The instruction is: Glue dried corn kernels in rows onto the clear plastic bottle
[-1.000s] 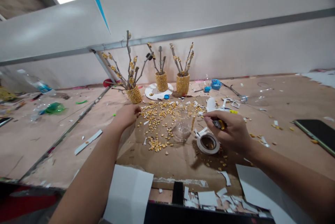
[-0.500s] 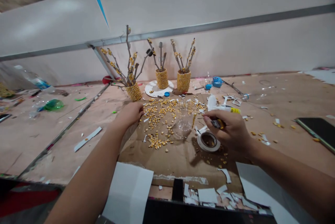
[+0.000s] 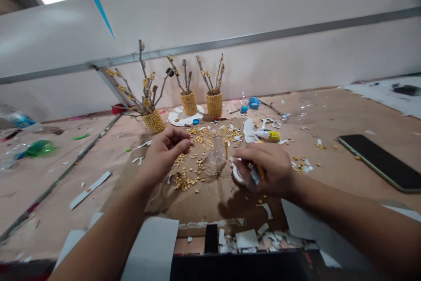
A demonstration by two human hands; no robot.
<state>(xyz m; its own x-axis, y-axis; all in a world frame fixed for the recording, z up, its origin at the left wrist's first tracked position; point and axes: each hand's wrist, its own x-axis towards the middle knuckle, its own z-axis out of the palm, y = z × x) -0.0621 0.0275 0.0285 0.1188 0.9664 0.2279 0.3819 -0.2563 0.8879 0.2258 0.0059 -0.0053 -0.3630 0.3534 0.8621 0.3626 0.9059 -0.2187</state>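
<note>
My left hand (image 3: 166, 151) is raised over the left side of the scattered corn kernels (image 3: 186, 180), thumb and forefinger pinched together; anything between the tips is too small to make out. My right hand (image 3: 266, 167) is closed around a box cutter (image 3: 256, 176) with yellow and dark parts, partly hidden and blurred. Between the hands stands a clear plastic bottle piece (image 3: 215, 160), with a thin yellowish strip upright at its right side. Beneath my right hand, a roll of white tape (image 3: 237, 175) is partly covered. Cardboard (image 3: 197, 206) lies under the kernels.
Three corn-covered pots with twigs, left (image 3: 153, 122), middle (image 3: 188, 103) and right (image 3: 214, 104), stand at the back. A glue bottle (image 3: 269, 135) lies behind my right hand. A phone (image 3: 378, 162) is at right, white paper (image 3: 151, 246) and scraps (image 3: 246, 239) in front.
My left hand has moved from beside the left pot towards the kernels, fingers now pinched. My right hand has come nearer and lower, covering more of the tape roll. The view has shifted right.
</note>
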